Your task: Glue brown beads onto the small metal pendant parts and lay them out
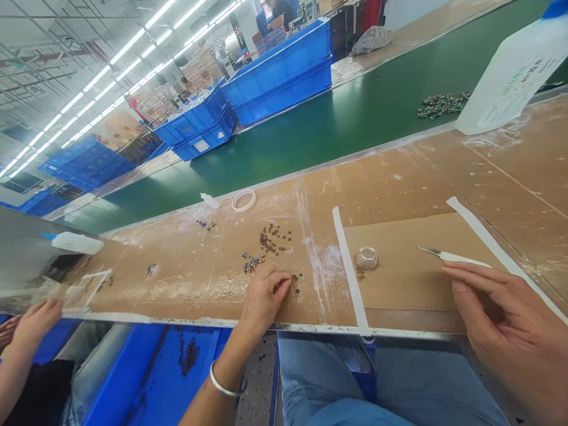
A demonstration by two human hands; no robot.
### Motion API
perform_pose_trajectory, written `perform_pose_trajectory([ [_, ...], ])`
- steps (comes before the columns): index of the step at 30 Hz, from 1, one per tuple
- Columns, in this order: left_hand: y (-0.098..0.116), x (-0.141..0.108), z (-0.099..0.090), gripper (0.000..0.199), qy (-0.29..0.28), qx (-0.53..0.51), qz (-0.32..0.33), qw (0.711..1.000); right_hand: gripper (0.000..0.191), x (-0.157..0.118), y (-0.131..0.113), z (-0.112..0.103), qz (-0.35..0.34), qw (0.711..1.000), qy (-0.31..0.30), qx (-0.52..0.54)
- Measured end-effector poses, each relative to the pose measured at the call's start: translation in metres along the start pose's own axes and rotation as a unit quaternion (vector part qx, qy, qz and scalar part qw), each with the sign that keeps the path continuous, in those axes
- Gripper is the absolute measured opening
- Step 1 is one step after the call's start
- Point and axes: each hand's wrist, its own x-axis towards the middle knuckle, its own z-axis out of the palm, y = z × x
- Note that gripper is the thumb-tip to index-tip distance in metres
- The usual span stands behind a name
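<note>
My left hand (264, 296) rests on the brown work surface, thumb and forefinger pinched together beside a few small dark round discs (297, 290). Whatever sits between those fingertips is too small to make out. Just beyond it lie a heap of similar discs (268, 239) and a cluster of small metal-and-blue parts (252, 263). My right hand (501, 313) is open at the right, its forefinger close along a pointed tool with a white handle (464, 258). That tool lies over a cardboard sheet (408, 290), where a small clear round dish (366, 258) also stands.
A green conveyor belt (288, 145) runs behind the work surface. Blue crates (279, 77) line its far side. A white bottle (510, 83) stands back right, near a pile of parts (444, 105). A tape roll (244, 200) lies mid-table. A co-worker's hand (39, 319) is at left.
</note>
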Motion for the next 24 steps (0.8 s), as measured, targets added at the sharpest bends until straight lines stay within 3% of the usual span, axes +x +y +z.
perform_pose_trajectory([
  [7, 0.003, -0.017, -0.002, 0.017, 0.020, -0.010, -0.065, 0.998, 0.019, 0.001, 0.001, 0.000, -0.010, 1.000, -0.001, -0.006],
  [11, 0.004, -0.010, -0.003, 0.018, 0.036, 0.003, -0.047, 0.998, 0.018, 0.000, 0.001, 0.001, -0.009, 1.000, -0.002, -0.001],
  [17, 0.004, 0.003, 0.006, 0.018, 0.016, 0.010, -0.026, 0.999, 0.018, 0.000, 0.002, 0.001, -0.017, 1.000, 0.003, 0.000],
  [24, 0.005, 0.001, 0.006, 0.019, 0.022, -0.015, -0.021, 0.999, 0.018, 0.001, 0.002, 0.000, -0.031, 0.999, 0.004, -0.009],
])
